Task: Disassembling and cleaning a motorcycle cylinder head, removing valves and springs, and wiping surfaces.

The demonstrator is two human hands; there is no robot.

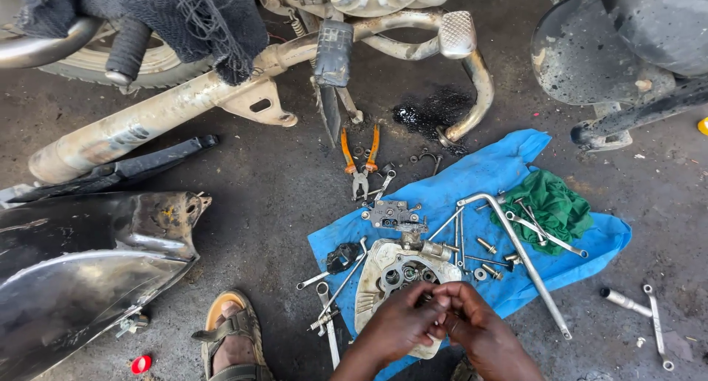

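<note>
A pale metal engine cover (383,274), dull and greasy, lies flat on a blue plastic sheet (509,167) spread over the oily concrete floor. Its open face is up, showing a ring of round recesses and small gears inside. The cover is roughly oval, with its long axis running from the lower left, near the person, up toward the right, where a short shaft stub stands at its top edge.

Both hands meet just over the near edge of the cover. The left hand (398,326) and the right hand (472,322) have their fingertips (435,307) pinched together, touching each other above the cover's inner face. Something very small may sit between the fingertips, but it is too small to make out, so I cannot tell what the fingers are closed on.

Around the cover, on the sheet, lie a bent metal lever (516,248), loose bolts (487,246), a small grey block (391,213) and a crumpled green rag (553,204). Spanners (328,307) lie just left of the cover, half off the sheet. Orange-handled pliers (359,163) lie on the floor beyond, near the motorbike's exhaust pipe (133,126). A sandalled foot (232,337) rests to the left of the hands.
</note>
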